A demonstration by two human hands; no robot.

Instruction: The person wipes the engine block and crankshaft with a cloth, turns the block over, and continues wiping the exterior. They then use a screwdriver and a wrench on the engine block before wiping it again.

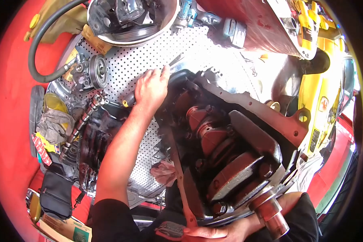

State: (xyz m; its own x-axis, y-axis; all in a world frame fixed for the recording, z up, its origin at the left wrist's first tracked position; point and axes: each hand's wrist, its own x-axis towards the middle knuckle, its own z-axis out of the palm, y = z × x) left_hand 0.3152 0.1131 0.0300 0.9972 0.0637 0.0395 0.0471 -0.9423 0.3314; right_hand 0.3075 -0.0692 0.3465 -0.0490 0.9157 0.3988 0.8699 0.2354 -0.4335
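Note:
My left hand [151, 86] reaches forward over the perforated metal tabletop [127, 60], its fingers closed over a hand tool. The tool's dark handle with a yellow end [127, 99] shows on one side of the hand, and a narrow metal blade [176, 59] on the other. Against my body, the engine block [246, 99] is tilted with its open underside up, baring the crankshaft [234, 173]. My right hand [226, 232] grips the block's near edge, below the crankshaft's protruding end [270, 213]. A pinkish rag [163, 171] lies left of the block.
A metal bowl of parts [165, 24] stands at the back. Left are a pump with a ribbed pulley [97, 71], a camshaft [81, 124] and a dark engine part [97, 145]. A cordless drill [184, 16] and battery [234, 32] lie at the back, near yellow bottles [309, 26].

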